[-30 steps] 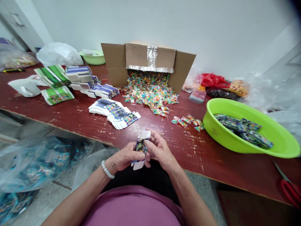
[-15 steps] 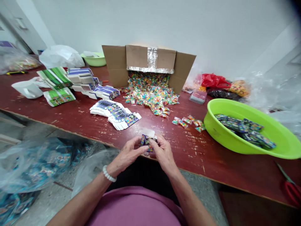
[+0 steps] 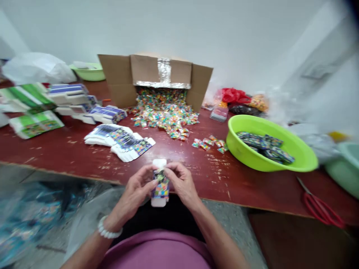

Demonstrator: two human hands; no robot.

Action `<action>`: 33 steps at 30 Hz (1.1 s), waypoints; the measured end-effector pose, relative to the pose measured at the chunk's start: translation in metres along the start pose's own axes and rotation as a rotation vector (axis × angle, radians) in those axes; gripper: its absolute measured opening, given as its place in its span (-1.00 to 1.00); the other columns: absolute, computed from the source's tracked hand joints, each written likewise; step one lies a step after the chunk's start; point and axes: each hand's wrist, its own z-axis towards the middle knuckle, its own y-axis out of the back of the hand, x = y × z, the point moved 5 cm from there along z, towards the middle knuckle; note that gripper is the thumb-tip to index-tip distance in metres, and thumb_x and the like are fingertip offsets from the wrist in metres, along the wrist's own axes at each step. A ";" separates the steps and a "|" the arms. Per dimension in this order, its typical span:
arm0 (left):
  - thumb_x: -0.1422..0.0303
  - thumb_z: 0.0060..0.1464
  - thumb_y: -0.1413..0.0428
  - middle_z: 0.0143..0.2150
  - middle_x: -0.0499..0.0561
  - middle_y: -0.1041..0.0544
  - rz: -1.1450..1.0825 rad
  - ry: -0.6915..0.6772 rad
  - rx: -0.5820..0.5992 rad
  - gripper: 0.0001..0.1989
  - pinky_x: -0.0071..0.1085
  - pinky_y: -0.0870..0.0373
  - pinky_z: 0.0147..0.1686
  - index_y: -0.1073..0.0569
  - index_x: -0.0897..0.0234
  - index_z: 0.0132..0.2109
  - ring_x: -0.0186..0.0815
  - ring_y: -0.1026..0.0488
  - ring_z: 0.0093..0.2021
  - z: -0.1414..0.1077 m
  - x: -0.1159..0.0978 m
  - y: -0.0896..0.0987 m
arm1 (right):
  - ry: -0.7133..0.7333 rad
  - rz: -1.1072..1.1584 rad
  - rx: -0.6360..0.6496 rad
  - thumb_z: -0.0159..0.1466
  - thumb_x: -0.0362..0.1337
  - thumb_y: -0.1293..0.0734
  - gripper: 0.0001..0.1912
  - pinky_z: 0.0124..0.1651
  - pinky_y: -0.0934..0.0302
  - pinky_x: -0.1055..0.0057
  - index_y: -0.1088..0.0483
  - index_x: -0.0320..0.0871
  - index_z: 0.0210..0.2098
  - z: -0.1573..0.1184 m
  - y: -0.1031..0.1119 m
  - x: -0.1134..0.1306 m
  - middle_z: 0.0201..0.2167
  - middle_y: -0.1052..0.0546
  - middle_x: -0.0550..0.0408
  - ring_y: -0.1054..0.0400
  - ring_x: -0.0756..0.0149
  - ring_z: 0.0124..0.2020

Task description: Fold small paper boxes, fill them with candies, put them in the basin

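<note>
- The small printed box [image 3: 161,188] is held in front of the cardboard carton [image 3: 117,78], on the person's side, at the near edge of the dark red counter [image 3: 213,179].
- The left hand [image 3: 134,192] has its grip closed on the left side of this box, with the thumb on the printed face.
- The right hand [image 3: 181,183] is also grasping it, at the upper right part, near the upper white flap [image 3: 159,163].
- From the opening of the carton, a heap of small colourful packets [image 3: 165,114] spreads onto the counter.
- In front of the carton and to its left, a row of flat printed boxes [image 3: 117,138] lies overlapping.
- Directly left of the carton are purple-and-white bundles [image 3: 108,114]; farther left are green bundles [image 3: 36,125].
- Right of the carton, nearer to the person, stands a lime green basin [image 3: 246,155] with dark printed packs [image 3: 266,145] inside.
- Red-handled scissors [image 3: 321,206] lie farther right of the carton, near the counter's near edge.
</note>
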 end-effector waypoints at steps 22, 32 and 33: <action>-0.17 0.09 -0.03 -0.45 0.04 -0.53 -0.113 0.399 0.069 -0.42 -0.44 -0.33 -0.61 -0.42 0.32 -0.18 -0.32 -0.42 -0.61 -0.001 0.023 -0.024 | -0.114 -0.133 0.187 0.18 -0.02 -0.42 -0.70 -0.48 -0.19 0.54 -0.47 -0.15 -0.36 0.004 0.012 0.005 -0.44 -0.49 0.16 -0.33 0.45 -0.49; -0.30 0.01 0.05 -0.50 0.07 -0.53 0.117 0.327 0.077 -0.27 -0.48 -0.20 -0.66 -0.45 0.38 -0.26 -0.34 -0.39 -0.69 0.007 0.022 -0.026 | -0.127 -0.145 0.118 0.15 -0.19 -0.40 -0.81 -0.46 -0.20 0.53 -0.52 -0.21 -0.33 0.008 0.017 0.001 -0.49 -0.53 0.15 -0.36 0.43 -0.50; -0.29 0.01 0.04 -0.50 0.07 -0.53 0.127 0.313 0.071 -0.28 -0.47 -0.20 -0.66 -0.45 0.38 -0.25 -0.34 -0.38 -0.69 0.008 0.023 -0.025 | -0.117 -0.160 0.110 0.16 -0.19 -0.39 -0.81 -0.46 -0.21 0.53 -0.53 -0.20 -0.32 0.006 0.016 0.002 -0.47 -0.54 0.13 -0.37 0.42 -0.48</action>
